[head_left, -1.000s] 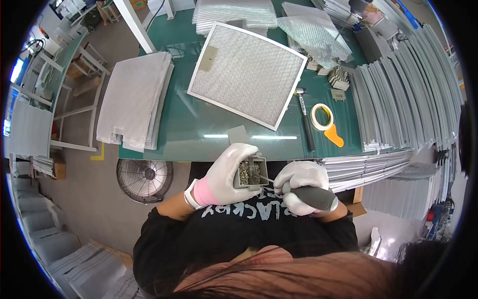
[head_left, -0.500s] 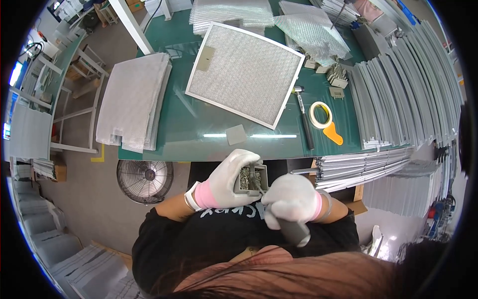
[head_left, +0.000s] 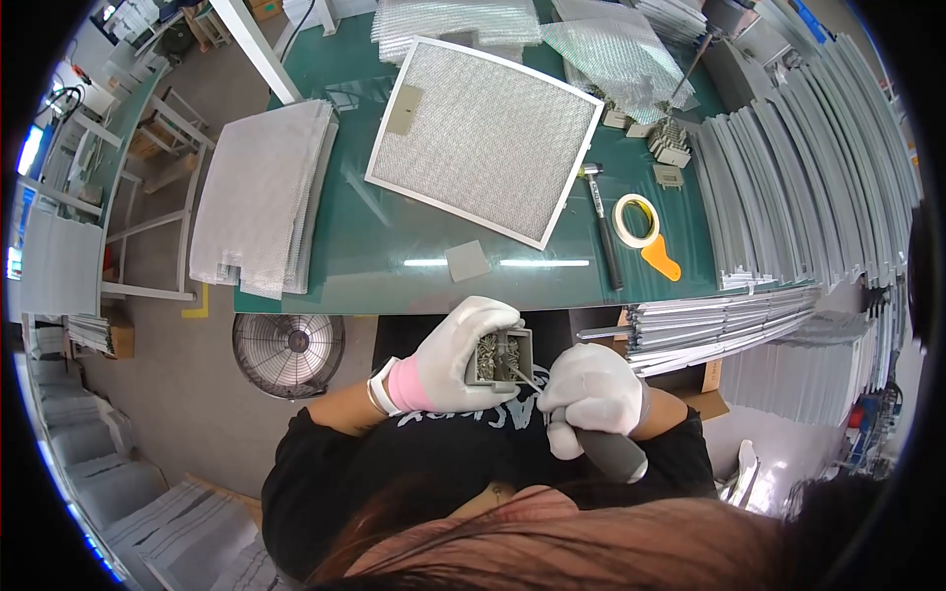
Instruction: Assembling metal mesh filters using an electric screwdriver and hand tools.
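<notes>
My left hand (head_left: pixel 451 357), in a white glove with a pink cuff, is closed around a small grey open box (head_left: pixel 525 345) near my chest. Small metal pieces (head_left: pixel 487 357), perhaps screws or rivets, fill its compartments. My gloved right hand (head_left: pixel 594 387) grips a screwdriver-like tool (head_left: pixel 613 456) by its dark grey handle. The tool's thin metal shaft points left, its tip at the metal pieces in the box. Beyond the hands, a white-framed mesh filter panel (head_left: pixel 483 148) lies tilted on the green table (head_left: pixel 365 266).
A square grey plate (head_left: pixel 467 261) lies near the table's front edge. To its right are a hammer (head_left: pixel 604 231), a tape roll (head_left: pixel 636 221) and an orange-handled tool (head_left: pixel 661 261). Stacked panels (head_left: pixel 803 177) line the right side; bubble-wrap sheets (head_left: pixel 261 192) lie left. A fan (head_left: pixel 289 355) stands below.
My right hand has shifted right with the tool, so its shaft now shows between hand and box. The dark strip across the box's middle is no longer seen. The left hand keeps its hold.
</notes>
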`<action>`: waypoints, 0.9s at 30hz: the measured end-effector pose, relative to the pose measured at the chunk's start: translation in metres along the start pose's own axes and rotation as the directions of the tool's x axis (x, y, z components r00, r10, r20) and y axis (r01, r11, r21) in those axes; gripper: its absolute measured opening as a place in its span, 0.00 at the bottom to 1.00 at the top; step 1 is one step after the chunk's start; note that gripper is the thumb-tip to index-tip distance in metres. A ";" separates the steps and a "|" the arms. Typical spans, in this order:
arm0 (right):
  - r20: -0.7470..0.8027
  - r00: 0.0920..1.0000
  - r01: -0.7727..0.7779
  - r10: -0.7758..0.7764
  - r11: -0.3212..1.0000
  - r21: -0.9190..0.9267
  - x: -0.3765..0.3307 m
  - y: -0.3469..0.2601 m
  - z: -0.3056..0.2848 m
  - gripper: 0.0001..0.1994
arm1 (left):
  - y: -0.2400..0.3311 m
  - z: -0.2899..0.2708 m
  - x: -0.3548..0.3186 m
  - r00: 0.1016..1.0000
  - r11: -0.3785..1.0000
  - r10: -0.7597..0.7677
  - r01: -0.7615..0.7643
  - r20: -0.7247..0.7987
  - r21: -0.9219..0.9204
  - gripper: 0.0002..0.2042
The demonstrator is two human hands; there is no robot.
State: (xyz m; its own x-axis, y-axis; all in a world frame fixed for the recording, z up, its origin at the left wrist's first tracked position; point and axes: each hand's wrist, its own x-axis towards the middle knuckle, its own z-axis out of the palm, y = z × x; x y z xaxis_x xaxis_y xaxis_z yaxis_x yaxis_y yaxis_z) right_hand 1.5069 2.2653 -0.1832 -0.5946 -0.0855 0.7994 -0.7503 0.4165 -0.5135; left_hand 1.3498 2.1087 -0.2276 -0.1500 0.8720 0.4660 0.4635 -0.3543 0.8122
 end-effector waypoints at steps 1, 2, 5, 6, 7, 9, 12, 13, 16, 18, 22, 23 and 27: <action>-0.001 1.000 -0.001 0.001 1.000 0.001 0.001 0.000 0.001 0.15 | -0.001 0.001 0.000 1.000 1.000 0.004 -0.004 0.003 0.000 0.39; -0.015 0.998 -0.059 0.059 0.998 -0.003 0.002 0.001 0.001 0.17 | -0.002 0.001 0.000 1.000 1.000 0.009 -0.009 0.007 0.000 0.39; 0.005 0.987 -0.161 0.161 0.987 -0.007 0.005 0.000 0.001 0.19 | -0.002 0.000 0.001 0.999 0.999 0.043 -0.043 0.014 0.008 0.39; -0.094 0.982 -0.163 0.163 0.987 0.005 0.001 0.003 0.005 0.19 | -0.003 0.001 0.001 0.999 0.999 0.043 -0.043 0.015 0.011 0.39; -0.191 0.967 -0.167 0.166 0.986 0.013 -0.002 0.005 0.009 0.18 | -0.007 0.001 0.001 0.999 0.999 0.037 -0.036 0.020 -0.035 0.38; -0.224 0.957 -0.180 0.185 0.983 0.043 -0.001 0.006 0.006 0.17 | -0.009 0.000 0.003 0.999 0.996 0.032 -0.029 0.027 -0.083 0.38; -0.019 0.975 -0.222 0.221 0.974 -0.054 0.003 0.002 -0.005 0.16 | -0.007 0.003 -0.001 0.997 0.998 0.067 -0.066 0.029 -0.020 0.39; -0.021 0.975 -0.222 0.221 0.973 -0.055 0.005 0.000 -0.004 0.16 | -0.007 0.003 -0.001 0.997 0.998 0.068 -0.067 0.031 -0.020 0.39; -0.008 0.987 -0.162 0.162 0.987 -0.011 0.004 -0.002 -0.003 0.18 | -0.007 0.004 -0.001 0.996 0.997 0.075 -0.074 0.037 -0.031 0.39; 0.054 0.986 -0.157 0.160 0.987 -0.045 0.012 -0.004 -0.005 0.19 | -0.005 0.003 0.000 0.998 0.998 0.060 -0.060 0.036 -0.010 0.40; 0.136 0.956 -0.244 0.258 0.963 -0.116 0.021 -0.004 -0.009 0.13 | -0.005 0.006 -0.001 0.997 0.999 0.036 -0.038 0.062 0.021 0.39; 0.146 0.923 -0.334 0.357 0.929 -0.161 0.023 -0.005 -0.010 0.10 | -0.006 0.008 -0.002 0.997 0.998 0.045 -0.047 0.066 0.030 0.39; -0.135 0.616 -0.718 0.776 0.624 0.308 0.008 -0.003 0.001 0.06 | -0.007 0.009 -0.003 0.993 1.000 0.018 -0.019 0.115 0.006 0.38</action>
State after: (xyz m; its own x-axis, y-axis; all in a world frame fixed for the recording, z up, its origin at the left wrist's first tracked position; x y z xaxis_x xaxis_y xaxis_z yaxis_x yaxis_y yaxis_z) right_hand 1.5036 2.2626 -0.1755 -0.9094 0.3928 0.1365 -0.1304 0.0421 -0.9906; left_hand 1.3545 2.1114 -0.2377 -0.0395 0.8985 0.4373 0.4716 -0.3690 0.8009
